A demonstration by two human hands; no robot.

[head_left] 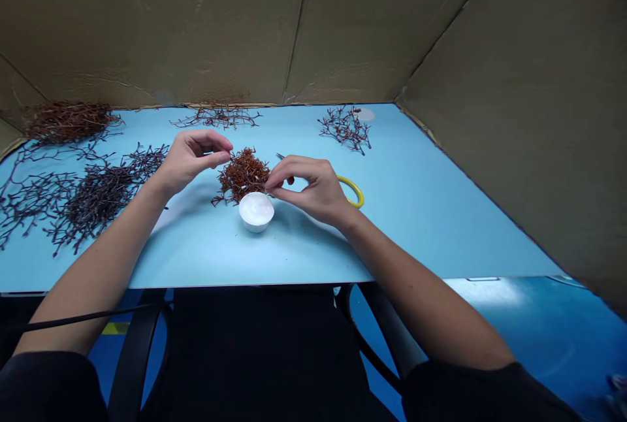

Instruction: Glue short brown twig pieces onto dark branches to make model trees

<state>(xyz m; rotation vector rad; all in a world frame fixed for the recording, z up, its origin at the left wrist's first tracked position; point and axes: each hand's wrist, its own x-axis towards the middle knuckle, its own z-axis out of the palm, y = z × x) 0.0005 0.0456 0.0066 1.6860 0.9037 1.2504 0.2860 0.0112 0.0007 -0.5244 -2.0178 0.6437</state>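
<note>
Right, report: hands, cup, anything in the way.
Left hand beside brown pile, grip unclear. Right hand pinched near cup, contents unclear. Cup upright, nearside of pile. Yellow handle partly behind right hand.

White cup (256, 212) beside reddish twigs (241, 172)

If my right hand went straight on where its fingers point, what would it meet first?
Your right hand would likely meet the reddish-brown twig pile first, though depth is unclear and it might pass above.
</note>
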